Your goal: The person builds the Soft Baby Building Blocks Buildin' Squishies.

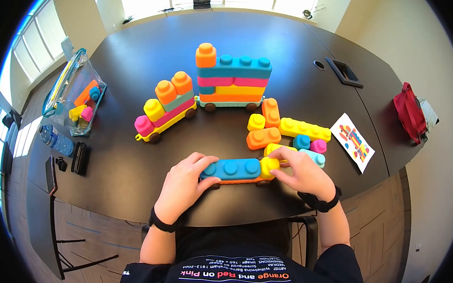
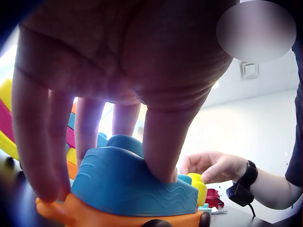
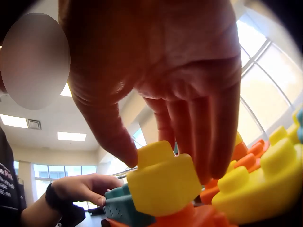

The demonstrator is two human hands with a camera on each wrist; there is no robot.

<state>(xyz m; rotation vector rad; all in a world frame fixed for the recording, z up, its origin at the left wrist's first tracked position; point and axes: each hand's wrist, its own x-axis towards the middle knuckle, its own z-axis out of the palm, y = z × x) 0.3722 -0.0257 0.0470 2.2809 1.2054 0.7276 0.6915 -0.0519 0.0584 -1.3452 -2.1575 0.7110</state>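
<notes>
A long blue block (image 1: 230, 168) and a small yellow block (image 1: 269, 166) sit end to end on an orange wheeled base (image 1: 239, 181) near the front of the table. My left hand (image 1: 186, 184) grips the left end of the blue block, thumb on the near side and fingers on the far side. With thumb and fingers, my right hand (image 1: 307, 172) pinches the yellow block (image 3: 163, 184). In the left wrist view the blue block (image 2: 128, 182) rests on the orange base (image 2: 94, 213).
Behind stand a tall block wagon (image 1: 232, 83) and a yellow-based wagon (image 1: 169, 119). Loose blocks (image 1: 263, 138) and a picture sheet (image 1: 353, 143) lie right. A clear bag of blocks (image 1: 75, 100), a bottle (image 1: 56, 141) and a black case (image 1: 80, 158) are left; a red bag (image 1: 410, 114) is far right.
</notes>
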